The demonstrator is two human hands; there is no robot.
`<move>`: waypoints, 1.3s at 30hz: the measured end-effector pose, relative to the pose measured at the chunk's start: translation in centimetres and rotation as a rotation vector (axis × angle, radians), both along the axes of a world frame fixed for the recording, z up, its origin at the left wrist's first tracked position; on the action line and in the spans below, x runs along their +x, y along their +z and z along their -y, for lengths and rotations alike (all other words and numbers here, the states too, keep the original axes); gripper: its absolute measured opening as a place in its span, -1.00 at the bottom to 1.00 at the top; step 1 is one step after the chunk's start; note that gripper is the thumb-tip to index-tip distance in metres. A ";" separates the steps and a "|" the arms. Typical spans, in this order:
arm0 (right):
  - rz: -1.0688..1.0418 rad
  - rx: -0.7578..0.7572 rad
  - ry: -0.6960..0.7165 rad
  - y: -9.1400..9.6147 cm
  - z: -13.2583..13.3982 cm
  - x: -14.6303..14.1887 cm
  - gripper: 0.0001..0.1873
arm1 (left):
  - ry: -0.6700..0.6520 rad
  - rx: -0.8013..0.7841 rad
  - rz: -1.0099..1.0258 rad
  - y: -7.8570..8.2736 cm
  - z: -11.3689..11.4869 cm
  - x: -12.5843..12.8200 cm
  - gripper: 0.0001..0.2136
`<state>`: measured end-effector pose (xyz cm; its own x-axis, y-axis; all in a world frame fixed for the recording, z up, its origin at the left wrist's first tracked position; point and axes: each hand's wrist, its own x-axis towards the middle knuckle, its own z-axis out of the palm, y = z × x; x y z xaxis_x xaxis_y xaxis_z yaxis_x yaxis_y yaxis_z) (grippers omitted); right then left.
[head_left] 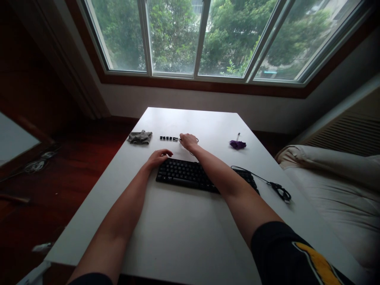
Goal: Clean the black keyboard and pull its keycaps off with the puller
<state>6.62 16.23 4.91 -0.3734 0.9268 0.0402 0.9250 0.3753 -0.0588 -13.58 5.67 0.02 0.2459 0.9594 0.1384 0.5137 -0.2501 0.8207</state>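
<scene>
A black keyboard (pixel 181 173) lies across the white table, partly covered by my right forearm. My left hand (pixel 158 157) rests at its upper left corner, fingers stretched out and holding nothing. Beyond the keyboard, my right hand (pixel 188 141) is closed around a thin wire tool, which looks like a keycap puller (pixel 176 139). Its tip points left at the end of a short row of black keycaps (pixel 166 138). Most of the puller is hidden by my fingers; whether a keycap sits in its tip is too small to tell.
A crumpled grey cloth (pixel 140 137) lies left of the keycaps. To the right is a purple bundle with a pale handle, perhaps a brush (pixel 238 144). The keyboard's coiled cable (pixel 280 192) lies near the right table edge (pixel 299 198), beside a cushioned seat (pixel 332 198).
</scene>
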 end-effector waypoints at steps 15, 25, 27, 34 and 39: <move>-0.064 -0.005 -0.014 -2.1 -1.9 -0.1 -0.70 | -0.001 0.008 0.001 0.0 -0.1 0.1 -0.61; -0.157 -0.027 -0.085 -2.6 -2.2 0.5 -0.67 | -0.028 0.010 0.027 -0.3 -0.2 -0.2 -0.60; -0.166 -0.036 -0.109 -2.7 -2.5 0.6 -0.67 | -0.022 0.004 0.034 -0.5 -0.3 -0.2 -0.59; -0.216 -0.060 -0.137 -3.3 -3.4 0.3 -0.71 | -0.019 0.023 0.049 -0.8 -0.5 -0.4 -0.61; -0.254 -0.066 -0.154 -3.5 -3.5 0.2 -0.70 | 0.045 0.043 0.064 -1.4 -0.9 -0.5 -0.64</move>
